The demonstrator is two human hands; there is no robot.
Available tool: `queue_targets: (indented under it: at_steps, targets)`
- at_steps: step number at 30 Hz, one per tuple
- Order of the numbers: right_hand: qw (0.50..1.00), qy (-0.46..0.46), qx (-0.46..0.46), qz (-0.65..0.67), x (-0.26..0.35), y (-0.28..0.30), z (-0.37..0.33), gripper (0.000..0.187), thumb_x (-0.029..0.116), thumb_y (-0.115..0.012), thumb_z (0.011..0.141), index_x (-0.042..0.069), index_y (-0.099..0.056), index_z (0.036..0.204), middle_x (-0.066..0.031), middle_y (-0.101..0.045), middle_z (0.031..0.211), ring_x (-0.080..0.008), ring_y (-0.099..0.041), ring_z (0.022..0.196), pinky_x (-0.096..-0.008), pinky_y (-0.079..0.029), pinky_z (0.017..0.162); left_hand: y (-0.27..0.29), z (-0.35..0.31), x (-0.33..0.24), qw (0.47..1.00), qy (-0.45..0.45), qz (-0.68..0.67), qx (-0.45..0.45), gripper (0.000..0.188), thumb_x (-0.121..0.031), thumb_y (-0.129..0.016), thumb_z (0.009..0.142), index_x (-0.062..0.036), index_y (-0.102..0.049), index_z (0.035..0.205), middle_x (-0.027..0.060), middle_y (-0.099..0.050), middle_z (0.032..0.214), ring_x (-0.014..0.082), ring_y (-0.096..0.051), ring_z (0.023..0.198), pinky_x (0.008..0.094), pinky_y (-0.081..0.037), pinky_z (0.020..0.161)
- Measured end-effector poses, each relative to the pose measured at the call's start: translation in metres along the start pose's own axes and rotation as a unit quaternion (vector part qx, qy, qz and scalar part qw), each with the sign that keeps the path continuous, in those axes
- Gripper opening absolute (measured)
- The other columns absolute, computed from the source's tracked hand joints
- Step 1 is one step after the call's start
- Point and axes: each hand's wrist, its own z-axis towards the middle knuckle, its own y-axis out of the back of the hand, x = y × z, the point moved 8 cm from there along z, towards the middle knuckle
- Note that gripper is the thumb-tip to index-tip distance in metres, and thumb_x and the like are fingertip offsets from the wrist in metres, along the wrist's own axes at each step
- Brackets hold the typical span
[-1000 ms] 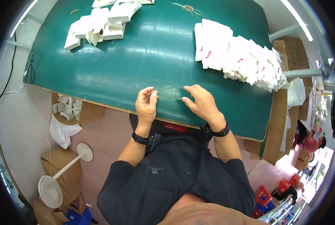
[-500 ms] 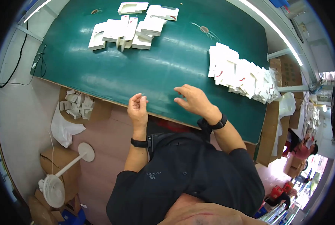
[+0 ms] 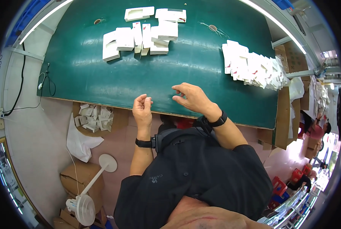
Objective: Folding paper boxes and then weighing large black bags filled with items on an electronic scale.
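My left hand (image 3: 142,109) is held at the near edge of the green table (image 3: 90,78), palm up, its fingers curled in toward the thumb. Whether anything small sits between those fingertips I cannot make out. My right hand (image 3: 193,98) hovers over the table a short way to the right, its thumb apart from the bent fingers and nothing visible between them. Beyond the hands, at the far left, lies a loose group of white boxes (image 3: 124,36), some with window cutouts. A long overlapping row of flat white boxes (image 3: 250,68) covers the table's right side.
Below the table's left edge stands a carton of white pieces (image 3: 96,117) beside a white bag (image 3: 80,143). A white fan (image 3: 85,210) is on the floor at lower left. A tall cardboard box (image 3: 283,118) adjoins the right end. Other people are far off at right.
The whole view has turned a little, so the table and boxes sit differently in it. My right hand is slightly closer to my left; the boxes' arrangement looks the same.
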Motion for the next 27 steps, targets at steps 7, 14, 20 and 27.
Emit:
queue_targets:
  at_steps: [7, 14, 20, 27]
  targets:
    - [0.999, 0.007, 0.002, 0.032, -0.018, 0.014, 0.004, 0.033, 0.019, -0.07, 0.084, 0.002, -0.064, 0.112, -0.0116, -0.065, 0.093, -0.0238, -0.064, 0.077, -0.0343, -0.053, 0.071, -0.002, 0.0, -0.01, 0.999, 0.015, 0.038, -0.034, 0.02, -0.009, -0.061, 0.094, 0.0012, -0.057, 0.111, 0.0066, -0.065, 0.094, 0.0106, -0.061, 0.08, 0.0225, -0.05, 0.071]
    - [0.997, -0.022, -0.009, 0.078, -0.061, 0.049, 0.008, 0.033, 0.019, -0.07, 0.083, 0.001, -0.065, 0.111, -0.0114, -0.066, 0.091, -0.0214, -0.064, 0.077, -0.0329, -0.053, 0.071, -0.044, 0.007, -0.012, 0.997, 0.018, 0.061, -0.037, 0.019, -0.01, -0.06, 0.094, 0.0006, -0.057, 0.11, 0.0068, -0.066, 0.095, 0.0099, -0.061, 0.079, 0.0214, -0.049, 0.069]
    - [0.967, -0.128, -0.036, 0.216, -0.135, 0.052, 0.032, 0.033, 0.024, -0.069, 0.087, -0.001, -0.066, 0.108, -0.0071, -0.068, 0.091, -0.0159, -0.063, 0.076, -0.0297, -0.052, 0.068, -0.065, 0.021, -0.021, 0.997, 0.003, 0.077, -0.025, 0.02, -0.011, -0.061, 0.094, -0.0004, -0.058, 0.11, 0.006, -0.066, 0.094, 0.0097, -0.061, 0.08, 0.0215, -0.049, 0.069]
    - [0.877, -0.268, -0.163, 0.364, -0.199, 0.028, 0.118, 0.046, 0.035, -0.067, 0.089, -0.004, -0.064, 0.112, -0.0071, -0.067, 0.088, -0.016, -0.062, 0.077, -0.0291, -0.051, 0.07, -0.047, 0.058, -0.026, 0.995, 0.004, 0.092, 0.044, 0.02, -0.013, -0.061, 0.094, -0.0017, -0.059, 0.111, 0.0048, -0.067, 0.095, 0.0098, -0.062, 0.081, 0.0216, -0.048, 0.07]
